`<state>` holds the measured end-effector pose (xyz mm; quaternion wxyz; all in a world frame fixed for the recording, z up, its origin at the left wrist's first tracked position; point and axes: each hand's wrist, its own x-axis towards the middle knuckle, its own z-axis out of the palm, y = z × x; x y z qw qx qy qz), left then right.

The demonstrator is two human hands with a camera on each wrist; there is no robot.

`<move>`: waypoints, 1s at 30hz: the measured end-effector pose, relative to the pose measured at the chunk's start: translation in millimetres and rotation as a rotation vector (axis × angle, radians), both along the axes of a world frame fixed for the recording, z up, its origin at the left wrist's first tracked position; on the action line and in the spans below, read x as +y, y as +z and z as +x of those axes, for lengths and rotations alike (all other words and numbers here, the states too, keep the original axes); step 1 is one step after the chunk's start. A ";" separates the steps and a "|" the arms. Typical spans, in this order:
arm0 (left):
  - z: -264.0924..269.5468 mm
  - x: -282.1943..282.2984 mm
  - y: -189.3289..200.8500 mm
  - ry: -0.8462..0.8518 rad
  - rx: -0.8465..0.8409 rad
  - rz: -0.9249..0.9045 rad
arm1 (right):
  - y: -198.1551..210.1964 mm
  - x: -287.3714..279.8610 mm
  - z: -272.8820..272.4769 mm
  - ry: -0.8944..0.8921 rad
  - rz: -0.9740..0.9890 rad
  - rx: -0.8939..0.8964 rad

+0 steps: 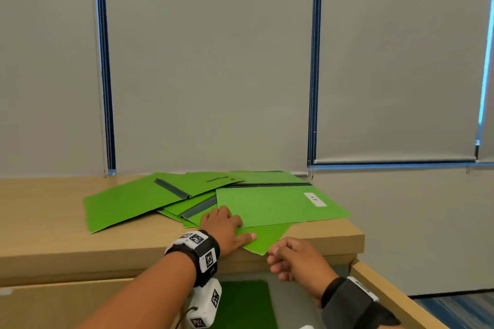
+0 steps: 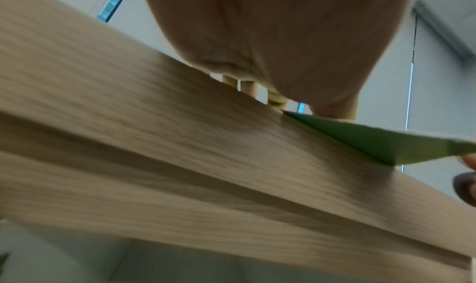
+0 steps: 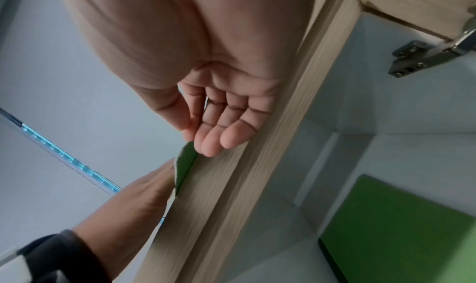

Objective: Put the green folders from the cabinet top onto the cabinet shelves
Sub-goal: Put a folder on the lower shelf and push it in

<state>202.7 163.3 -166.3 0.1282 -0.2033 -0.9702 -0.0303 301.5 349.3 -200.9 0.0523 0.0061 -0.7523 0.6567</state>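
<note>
Several green folders (image 1: 149, 200) lie scattered on the wooden cabinet top (image 1: 48, 224). The top one carries a white label (image 1: 315, 199). Under it, a folder (image 1: 270, 238) sticks a corner out over the front edge. My left hand (image 1: 239, 230) lies flat on this pile, thumb pressing the overhanging folder. My right hand (image 1: 275, 256) hovers just right of that corner, fingers loosely curled and holding nothing. The right wrist view shows the relaxed right hand (image 3: 219, 128) beside the folder corner (image 3: 186, 161). The left wrist view shows the folder corner (image 2: 386, 143) from below.
One green folder (image 1: 246, 302) lies on the shelf inside the open cabinet, also seen as a green folder (image 3: 399, 226) in the right wrist view. The open cabinet door (image 1: 387, 296) juts out at the right, on a metal hinge (image 3: 425, 59). Window blinds stand behind the cabinet.
</note>
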 end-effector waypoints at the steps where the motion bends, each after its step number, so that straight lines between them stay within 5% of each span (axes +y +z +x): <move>1: 2.7 -1.1 -0.8 -0.025 -0.009 0.053 | -0.9 -0.4 -0.7 -0.005 -0.018 -0.011; 5: 11.3 -8.0 -1.6 -0.101 -0.148 0.138 | -1.9 -0.8 -2.2 -0.023 -0.103 -0.030; 17: 41.4 -19.0 10.9 -0.233 0.005 -0.057 | 13.4 9.1 -2.5 -0.218 -0.263 -0.082; 23: 54.4 -14.9 15.5 -0.215 0.250 0.117 | 34.6 4.6 -14.3 -0.192 -0.608 -0.017; 30: 68.0 -23.1 17.8 -0.246 0.217 0.226 | 89.2 -1.1 -31.8 -0.199 -0.593 0.030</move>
